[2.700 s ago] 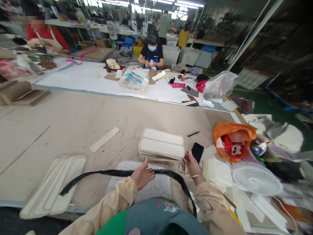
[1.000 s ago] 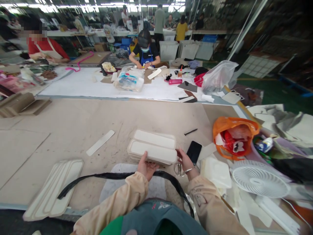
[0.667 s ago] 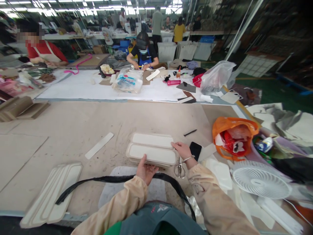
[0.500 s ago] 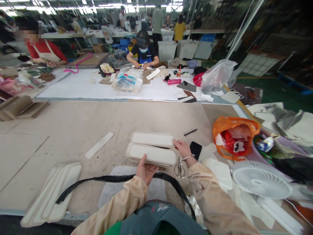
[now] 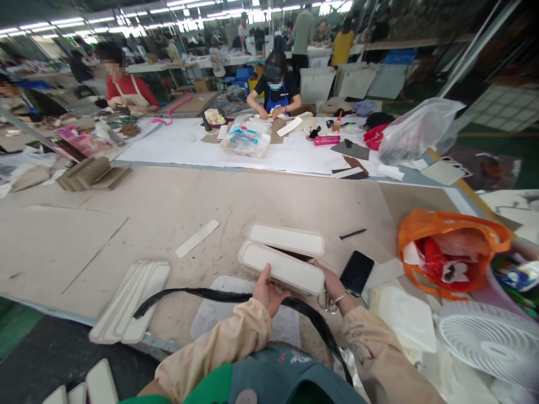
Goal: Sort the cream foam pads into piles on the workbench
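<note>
My left hand (image 5: 268,288) grips the near edge of a stack of cream oblong panels (image 5: 281,266), thumb on top, and the stack is tilted up off the table. My right hand (image 5: 333,284) holds the stack's right end from underneath, fingers curled. A second cream stack (image 5: 287,239) lies flat just behind. Small scissors (image 5: 325,302) hang by my right wrist. A black phone (image 5: 357,272) lies just right of my right hand.
A black strap (image 5: 181,294) curves over a grey mat (image 5: 219,307) in front of me. Cream panels (image 5: 133,300) lie at the near left edge, a loose strip (image 5: 197,238) farther back. An orange bag (image 5: 447,249) and white fan (image 5: 494,342) crowd the right. Other people work at far tables.
My right hand has come off the far stack and gone under the near stack's right end. Both hands have lifted the near stack. The camera has turned left.
</note>
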`<state>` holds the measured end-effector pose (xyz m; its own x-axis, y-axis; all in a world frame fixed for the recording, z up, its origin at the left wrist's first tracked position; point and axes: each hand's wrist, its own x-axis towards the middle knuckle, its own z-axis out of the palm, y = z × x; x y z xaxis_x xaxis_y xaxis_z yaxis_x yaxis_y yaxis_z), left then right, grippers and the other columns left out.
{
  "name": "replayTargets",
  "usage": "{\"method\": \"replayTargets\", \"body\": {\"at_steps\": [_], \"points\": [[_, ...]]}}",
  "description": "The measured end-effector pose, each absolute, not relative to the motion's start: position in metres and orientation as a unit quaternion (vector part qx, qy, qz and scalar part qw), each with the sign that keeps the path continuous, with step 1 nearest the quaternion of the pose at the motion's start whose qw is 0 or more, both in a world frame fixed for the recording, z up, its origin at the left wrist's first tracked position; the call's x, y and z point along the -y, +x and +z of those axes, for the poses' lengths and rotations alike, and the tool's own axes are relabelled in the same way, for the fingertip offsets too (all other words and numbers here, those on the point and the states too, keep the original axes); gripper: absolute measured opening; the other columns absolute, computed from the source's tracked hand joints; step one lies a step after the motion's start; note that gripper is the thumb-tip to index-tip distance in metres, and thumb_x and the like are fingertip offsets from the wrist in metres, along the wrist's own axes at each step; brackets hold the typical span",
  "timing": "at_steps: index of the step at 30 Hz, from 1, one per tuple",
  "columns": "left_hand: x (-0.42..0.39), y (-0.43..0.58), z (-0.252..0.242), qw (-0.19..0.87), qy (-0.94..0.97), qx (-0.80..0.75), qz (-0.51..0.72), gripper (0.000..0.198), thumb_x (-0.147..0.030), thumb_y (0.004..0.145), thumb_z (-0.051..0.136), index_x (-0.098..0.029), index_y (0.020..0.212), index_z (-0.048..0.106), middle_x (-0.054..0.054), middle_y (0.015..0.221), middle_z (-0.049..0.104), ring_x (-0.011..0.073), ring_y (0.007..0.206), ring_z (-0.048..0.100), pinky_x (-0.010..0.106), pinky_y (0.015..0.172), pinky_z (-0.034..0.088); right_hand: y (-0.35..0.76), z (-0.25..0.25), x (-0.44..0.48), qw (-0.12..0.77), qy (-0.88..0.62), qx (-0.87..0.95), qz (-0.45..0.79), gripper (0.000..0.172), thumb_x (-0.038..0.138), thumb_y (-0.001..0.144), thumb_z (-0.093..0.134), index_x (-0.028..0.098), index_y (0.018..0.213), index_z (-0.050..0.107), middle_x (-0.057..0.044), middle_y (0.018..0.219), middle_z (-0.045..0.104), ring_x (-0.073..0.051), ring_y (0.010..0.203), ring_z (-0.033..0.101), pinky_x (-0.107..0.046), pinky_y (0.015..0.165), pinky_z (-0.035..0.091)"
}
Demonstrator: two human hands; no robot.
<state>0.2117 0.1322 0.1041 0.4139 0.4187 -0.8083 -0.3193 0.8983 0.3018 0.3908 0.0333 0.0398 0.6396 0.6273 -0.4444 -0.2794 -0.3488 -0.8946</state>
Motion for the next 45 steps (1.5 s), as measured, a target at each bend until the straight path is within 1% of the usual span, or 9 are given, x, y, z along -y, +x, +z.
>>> {"method": "replayTargets", "body": {"at_steps": [7,13,17,21,29,35,40,43,45], "points": [[-0.13,0.207,0.104,0.828,0.051,-0.509,0.231,0.04,-0.049,0.078,0.062,-0.022,0.107,0.059,0.008,0.102,0.063,0.0251,0.096,0.06,0.044,0.083,0.052,0.377,0.04,-0.032,0.5,-0.764,0.161,0.375,0.046,0.062,0.069,0.062,0.024,0.092,0.075,-0.006,0.107,0.071,-0.03,0.111,0.058,-0.042,0.103,0.036],[-0.128,0.203,0.106,0.83,0.046,-0.48,0.28,0.036,-0.042,0.082,0.061,-0.019,0.11,0.061,0.008,0.115,0.064,0.0247,0.104,0.061,0.038,0.091,0.052,0.369,0.046,-0.033,0.425,-0.787,0.209,0.394,0.045,0.063,0.072,0.058,0.022,0.077,0.075,-0.007,0.081,0.074,-0.031,0.086,0.064,-0.043,0.085,0.044],[-0.126,0.198,0.102,0.831,0.061,-0.46,0.306,0.037,-0.035,0.082,0.062,-0.017,0.114,0.061,0.009,0.114,0.067,0.0251,0.105,0.062,0.037,0.095,0.051,0.362,0.054,-0.033,0.369,-0.8,0.245,0.405,0.049,0.065,0.075,0.054,0.021,0.08,0.076,-0.009,0.085,0.073,-0.03,0.086,0.063,-0.04,0.08,0.043],[-0.125,0.182,0.099,0.848,0.074,-0.432,0.298,0.044,-0.036,0.082,0.062,-0.011,0.118,0.06,0.013,0.105,0.07,0.0279,0.104,0.064,0.041,0.096,0.05,0.345,0.065,-0.033,0.339,-0.776,0.32,0.424,0.05,0.062,0.08,0.049,0.019,0.088,0.075,-0.008,0.089,0.072,-0.026,0.087,0.062,-0.035,0.076,0.042],[-0.129,0.132,0.091,0.859,0.071,-0.426,0.276,0.058,-0.048,0.084,0.055,-0.007,0.125,0.055,0.019,0.103,0.07,0.0321,0.106,0.063,0.046,0.096,0.049,0.29,0.074,-0.035,0.316,-0.75,0.424,0.396,0.04,0.056,0.073,0.059,0.017,0.073,0.067,-0.004,0.075,0.064,-0.021,0.079,0.057,-0.031,0.072,0.039],[-0.133,0.088,0.088,0.908,0.052,-0.344,0.232,0.079,-0.067,0.079,0.046,-0.005,0.127,0.053,0.021,0.112,0.066,0.0361,0.116,0.056,0.052,0.099,0.043,0.244,0.082,-0.04,0.363,-0.698,0.441,0.432,0.035,0.049,0.069,0.067,0.017,0.075,0.055,0.0,0.071,0.057,-0.015,0.066,0.05,-0.027,0.062,0.038],[-0.139,0.061,0.104,0.905,0.058,-0.313,0.283,0.065,-0.064,0.084,0.04,-0.01,0.113,0.063,0.014,0.105,0.069,0.034,0.122,0.05,0.049,0.104,0.036,0.222,0.116,-0.052,0.366,-0.674,0.464,0.444,0.036,0.041,0.064,0.075,0.019,0.075,0.048,0.003,0.068,0.056,-0.013,0.063,0.051,-0.025,0.057,0.039],[-0.145,0.052,0.128,0.912,0.085,-0.244,0.318,0.066,-0.066,0.083,0.041,-0.011,0.112,0.063,0.012,0.11,0.068,0.0337,0.122,0.049,0.049,0.107,0.031,0.215,0.155,-0.063,0.374,-0.66,0.482,0.439,0.04,0.033,0.064,0.075,0.019,0.09,0.049,0.003,0.072,0.063,-0.014,0.063,0.056,-0.026,0.059,0.044],[-0.148,0.048,0.152,0.92,0.115,-0.173,0.332,0.067,-0.067,0.08,0.045,-0.012,0.113,0.063,0.012,0.117,0.066,0.0348,0.121,0.049,0.052,0.108,0.029,0.214,0.185,-0.067,0.378,-0.649,0.494,0.438,0.055,0.03,0.066,0.074,0.017,0.112,0.047,0.0,0.079,0.066,-0.015,0.067,0.06,-0.028,0.063,0.048]]}}
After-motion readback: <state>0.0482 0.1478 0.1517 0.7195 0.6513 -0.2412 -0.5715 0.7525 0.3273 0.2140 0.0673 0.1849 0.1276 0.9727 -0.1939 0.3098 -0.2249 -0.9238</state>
